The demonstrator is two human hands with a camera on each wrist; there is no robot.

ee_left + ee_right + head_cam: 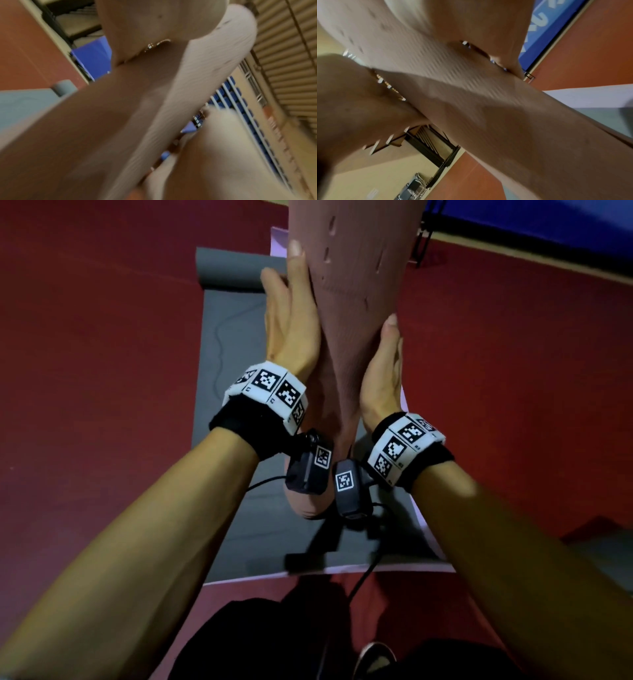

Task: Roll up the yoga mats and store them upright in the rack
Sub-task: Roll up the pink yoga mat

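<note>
Dark red gym floor (102,337), dim light; a blue panel (548,227) with a pale edge runs along the far top right.

Left hand (291,316) lies flat against the left side of the rolled pink mat (349,302), fingers straight and pointing away from the body, thumb up along the roll. Right hand (380,371) presses the right side of the same roll lower down, fingers also extended, thumb tip on the mat surface. So both hands are opened out, palms clamping the roll between them, nothing curled round it as far as the head view shows. Both wrist views are blurred: each shows ribbed pink mat (197,74) squeezed between skin, and finer finger detail cannot be told.

The pink mat is rolled, held roughly upright and tilted, off the floor; its lower end (308,505) hangs above the grey mat. Small slit marks on its upper part. Ribbed texture clear in the right wrist view (436,70).

Both wrists carry black bands with white tag markers (267,388) and small black cameras (310,467), cables trailing down.

Below, a grey mat (233,405) lies flat on the floor, its far end partly rolled (236,268). A lilac mat (342,571) shows under it at the near and right edges. Black trousers and a shoe (375,659) at the bottom. A dark metal frame (423,244) stands at the far right beside the blue panel; cannot tell what it is.
</note>
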